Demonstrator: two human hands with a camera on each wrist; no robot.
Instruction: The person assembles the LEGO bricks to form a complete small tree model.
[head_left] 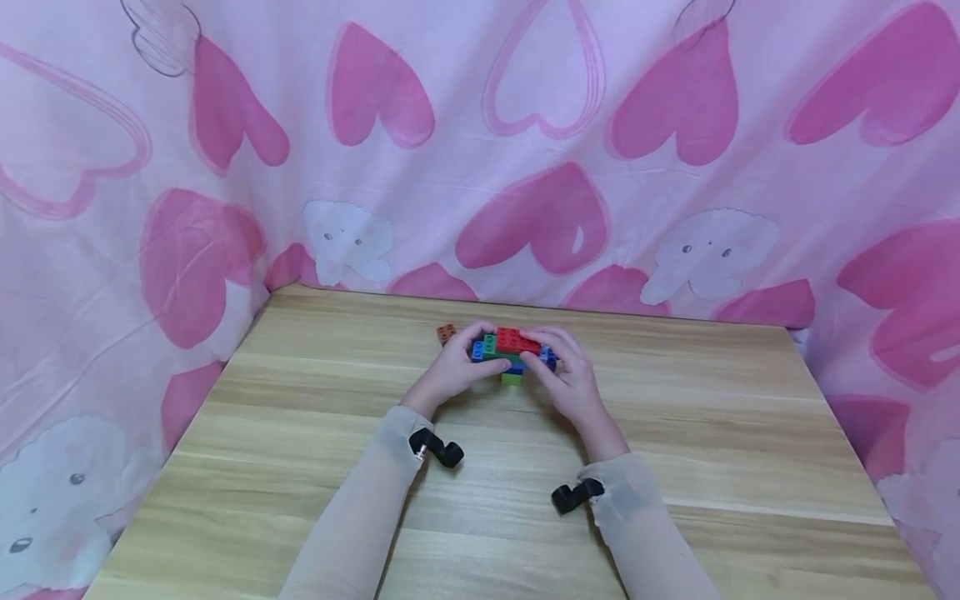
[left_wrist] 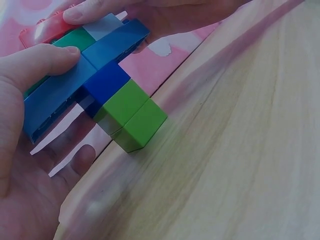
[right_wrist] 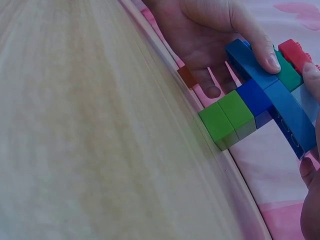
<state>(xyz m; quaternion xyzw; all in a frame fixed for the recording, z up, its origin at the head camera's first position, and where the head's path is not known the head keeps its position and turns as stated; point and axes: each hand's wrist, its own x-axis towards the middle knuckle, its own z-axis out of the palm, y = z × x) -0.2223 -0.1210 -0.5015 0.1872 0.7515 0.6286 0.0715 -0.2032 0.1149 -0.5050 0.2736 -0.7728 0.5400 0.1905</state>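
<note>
Both hands hold a build of toy building bricks over the table's far half. The left hand [head_left: 450,368] grips its left side, thumb across the front and fingers behind and below. From the right side, the right hand [head_left: 567,375] holds the build, with one digit touching the red brick [head_left: 513,337] on top. Beneath the red brick lies a green layer [left_wrist: 72,38] beside a pale blue brick [left_wrist: 103,27]. Long blue bricks [right_wrist: 288,107] form a wide bar below these. Under the bar, a dark blue brick [left_wrist: 108,80] sits above two stacked lime-green bricks [left_wrist: 131,117].
A loose orange-brown brick [head_left: 446,333] lies on the wooden table [head_left: 337,375], just left of the build. Pink heart-patterned cloth [head_left: 420,192] hangs behind the table and along its sides. Each sleeve carries a black wrist mount [head_left: 437,448].
</note>
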